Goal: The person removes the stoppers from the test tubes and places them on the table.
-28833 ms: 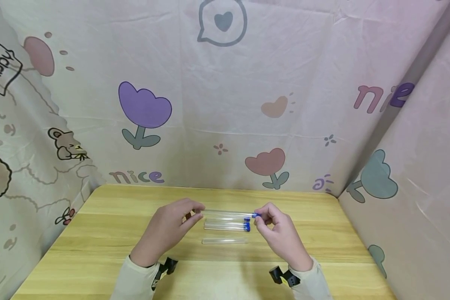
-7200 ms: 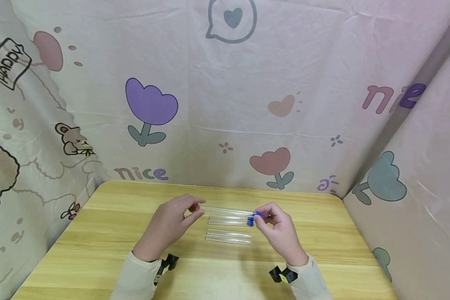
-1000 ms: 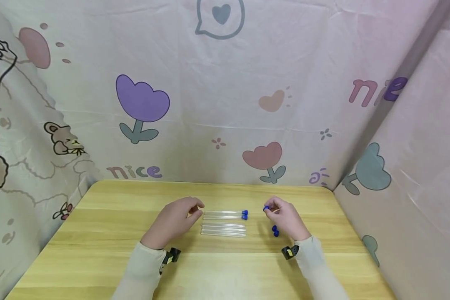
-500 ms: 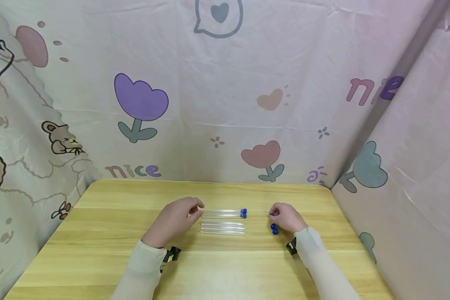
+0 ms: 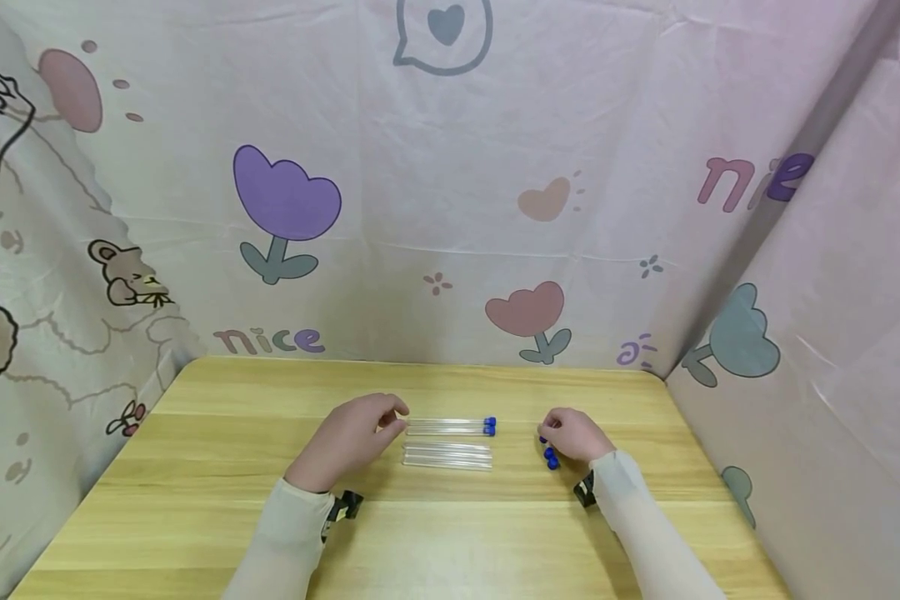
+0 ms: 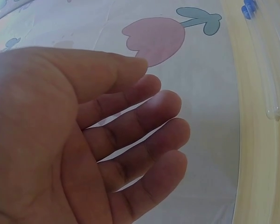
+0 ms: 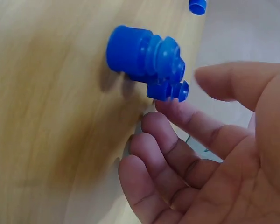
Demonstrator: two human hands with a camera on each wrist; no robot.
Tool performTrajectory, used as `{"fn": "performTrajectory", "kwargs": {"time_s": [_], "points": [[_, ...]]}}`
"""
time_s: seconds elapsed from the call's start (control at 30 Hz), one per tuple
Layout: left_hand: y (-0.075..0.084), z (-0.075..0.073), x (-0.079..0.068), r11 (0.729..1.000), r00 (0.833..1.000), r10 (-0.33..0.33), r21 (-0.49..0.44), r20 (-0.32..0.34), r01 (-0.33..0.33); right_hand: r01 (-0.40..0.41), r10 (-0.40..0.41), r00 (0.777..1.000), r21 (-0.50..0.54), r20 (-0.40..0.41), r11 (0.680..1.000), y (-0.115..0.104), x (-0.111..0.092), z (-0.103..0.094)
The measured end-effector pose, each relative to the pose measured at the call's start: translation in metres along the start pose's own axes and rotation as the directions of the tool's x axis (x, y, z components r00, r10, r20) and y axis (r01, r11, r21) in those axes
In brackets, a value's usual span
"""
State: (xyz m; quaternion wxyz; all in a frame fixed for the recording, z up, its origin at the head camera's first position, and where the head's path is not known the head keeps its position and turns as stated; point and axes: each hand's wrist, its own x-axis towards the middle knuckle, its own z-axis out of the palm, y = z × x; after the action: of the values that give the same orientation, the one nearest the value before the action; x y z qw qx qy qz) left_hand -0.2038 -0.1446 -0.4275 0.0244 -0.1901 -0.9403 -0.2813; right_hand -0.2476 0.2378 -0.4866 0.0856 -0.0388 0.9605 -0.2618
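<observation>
Three loose blue plastic caps (image 5: 552, 463) lie on the right of the yellow wood-grain table (image 5: 457, 546), the farthest at the right hand's (image 5: 576, 435) fingertips, its thumb and index slightly apart. The left hand (image 5: 347, 437), empty and loosely curved, is beside two slender clear blue-capped tubes (image 5: 450, 422); apparently three uncapped clear tubes (image 5: 447, 456) lie nearer. Parting the fingers gently should keep the round caps from rolling. The pale printed curtain (image 5: 420, 167) reads "HAPPY" at left and "nice" at far left; no label is readable on tubes or caps.
</observation>
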Motion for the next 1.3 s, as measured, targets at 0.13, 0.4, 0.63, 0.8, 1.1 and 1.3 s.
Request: {"fn": "performTrajectory", "kwargs": {"time_s": [0.13, 0.4, 0.63, 0.8, 1.1, 1.3], "points": [[-0.001, 0.0, 0.0, 1.0, 1.0, 0.0, -0.005, 0.0, 0.0, -0.006, 0.006, 1.0, 0.016, 0.019, 1.0, 0.0, 0.001, -0.001], [-0.001, 0.002, 0.001, 1.0, 1.0, 0.004, -0.01, 0.005, -0.003, 0.013, -0.014, 0.999, 0.037, 0.04, 0.999, 0.005, 0.001, 0.0], [0.0, 0.002, 0.002, 1.0, 1.0, 0.004, -0.003, 0.006, -0.004, 0.016, -0.013, 0.998, 0.045, -0.057, 0.999, 0.001, 0.0, -0.006], [0.001, 0.003, 0.001, 1.0, 1.0, 0.003, -0.009, 0.004, -0.003, 0.109, -0.062, 0.963, 0.168, -0.264, 0.98, -0.019, -0.01, -0.012], [0.002, 0.004, 0.001, 1.0, 0.999, 0.002, 0.003, -0.033, -0.002, 0.377, -0.264, 0.87, 0.216, -0.416, 0.901, -0.067, -0.035, -0.01], [0.003, 0.004, 0.002, 1.0, 0.999, 0.001, 0.002, -0.044, -0.001, 0.469, -0.373, 0.832, 0.162, -0.411, 0.868, -0.079, -0.043, -0.01]]}}
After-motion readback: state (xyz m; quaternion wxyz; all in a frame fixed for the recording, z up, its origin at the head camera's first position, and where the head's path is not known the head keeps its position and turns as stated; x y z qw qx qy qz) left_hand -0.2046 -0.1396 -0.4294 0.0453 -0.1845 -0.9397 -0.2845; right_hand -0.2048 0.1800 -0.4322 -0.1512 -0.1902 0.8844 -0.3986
